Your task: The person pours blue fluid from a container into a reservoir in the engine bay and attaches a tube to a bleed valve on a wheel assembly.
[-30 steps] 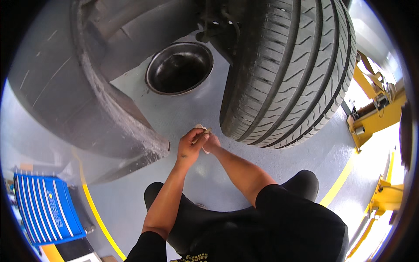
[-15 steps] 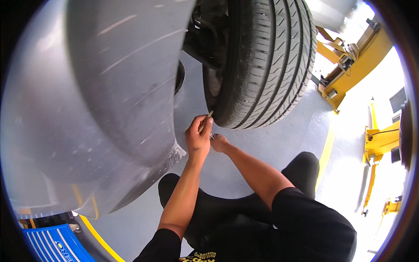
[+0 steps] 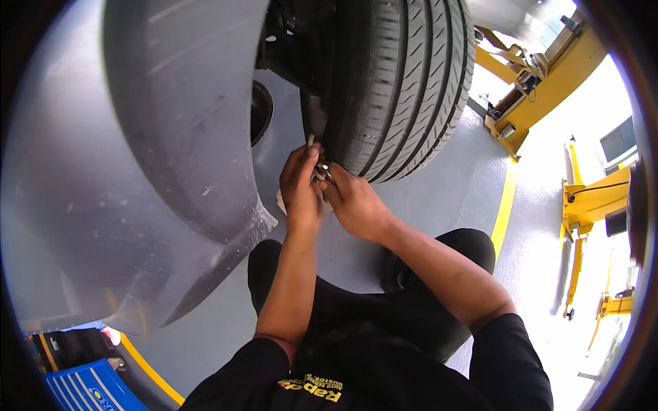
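Observation:
Beside the lower inner edge of a car tyre (image 3: 411,89), my two hands meet. My left hand (image 3: 300,183) is closed around a thin, pale, stick-like piece (image 3: 311,140), whose tip shows above the thumb. Close against it, my right hand (image 3: 358,205) grips a small shiny metal tool (image 3: 325,168); fingers hide most of it, so its kind cannot be made out. Something whitish (image 3: 281,203) peeks out behind my left hand. A scuffed grey bumper (image 3: 185,137) curves along the left of my arms.
A black round container (image 3: 262,113) stands on the grey floor behind the bumper. Yellow lift posts (image 3: 558,96) rise at the right, past a yellow floor line (image 3: 505,205). A blue ribbed panel (image 3: 96,387) is at the lower left.
My right hand has come up and forward to meet the left, and the metal tool now shows between them. The pale piece shows less above my left fingers. The view has shifted slightly.

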The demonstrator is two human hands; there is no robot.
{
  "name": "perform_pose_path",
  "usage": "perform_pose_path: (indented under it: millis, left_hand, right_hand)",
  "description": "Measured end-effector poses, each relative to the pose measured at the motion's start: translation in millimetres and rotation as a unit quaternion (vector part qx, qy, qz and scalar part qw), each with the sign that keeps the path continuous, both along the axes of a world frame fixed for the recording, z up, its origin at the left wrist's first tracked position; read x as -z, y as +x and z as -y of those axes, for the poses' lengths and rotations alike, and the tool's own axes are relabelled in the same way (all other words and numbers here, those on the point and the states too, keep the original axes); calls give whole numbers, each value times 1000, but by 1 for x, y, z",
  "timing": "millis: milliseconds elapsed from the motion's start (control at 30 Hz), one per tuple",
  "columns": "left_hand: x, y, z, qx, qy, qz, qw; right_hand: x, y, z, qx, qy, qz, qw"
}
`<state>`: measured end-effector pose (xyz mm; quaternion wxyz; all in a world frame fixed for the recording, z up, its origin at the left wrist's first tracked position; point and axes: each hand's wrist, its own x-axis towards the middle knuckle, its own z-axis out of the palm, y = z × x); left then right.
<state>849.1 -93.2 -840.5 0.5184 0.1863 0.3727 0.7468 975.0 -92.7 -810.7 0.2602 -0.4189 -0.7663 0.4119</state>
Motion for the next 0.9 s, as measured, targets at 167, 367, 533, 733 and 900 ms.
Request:
perform_pose_path:
  millis: [167, 367, 533, 733, 900]
  left_hand:
    - [-4, -6, 8, -42, 5, -10, 999]
    - [-23, -12, 4, -32, -48, -235, 970]
    - [-62, -18, -69, -155, -10, -436, 887]
    - [-50, -46, -184, -83, -35, -493, 865]
    - [-21, -55, -192, -264, 149, -628, 717]
  right_hand:
    - [-5, -27, -9, 3, -19, -94, 995]
    - [21, -29, -16, -38, -110, -36, 993]
    - [65, -39, -18, -184, -19, 6, 983]
    - [89, -47, -35, -163, -150, -160, 962]
    - [96, -53, -51, -205, -147, -80, 964]
